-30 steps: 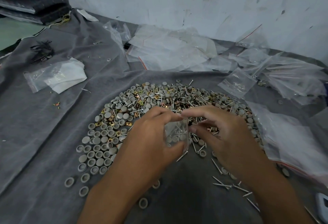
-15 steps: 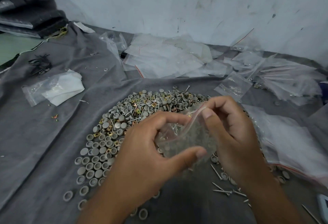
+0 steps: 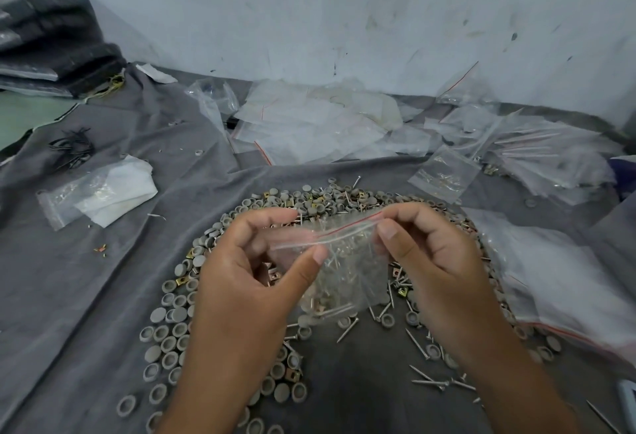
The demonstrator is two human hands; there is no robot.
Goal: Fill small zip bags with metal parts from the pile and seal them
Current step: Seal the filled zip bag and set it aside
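Observation:
A small clear zip bag (image 3: 344, 272) with a red line along its top hangs between my hands, above the pile. Nails and small metal pieces show through its lower half. My left hand (image 3: 247, 282) pinches the left end of the zip strip between thumb and fingers. My right hand (image 3: 430, 261) pinches the right end of the strip. Under them the pile of metal parts (image 3: 309, 199) spreads in an arc over the grey cloth (image 3: 103, 278): grey round caps, brass clips and loose nails.
Empty and filled zip bags (image 3: 309, 123) lie heaped along the wall at the back and right. One bag with white paper (image 3: 99, 192) rests at the left. Black wire ties (image 3: 72, 148) and dark folded fabric (image 3: 51, 41) sit at the far left. Loose nails (image 3: 430, 378) lie near me.
Both hands lifted the bag off the pile and drew its top out sideways; the zip strip now stretches between the two pinches. The view has tilted up slightly.

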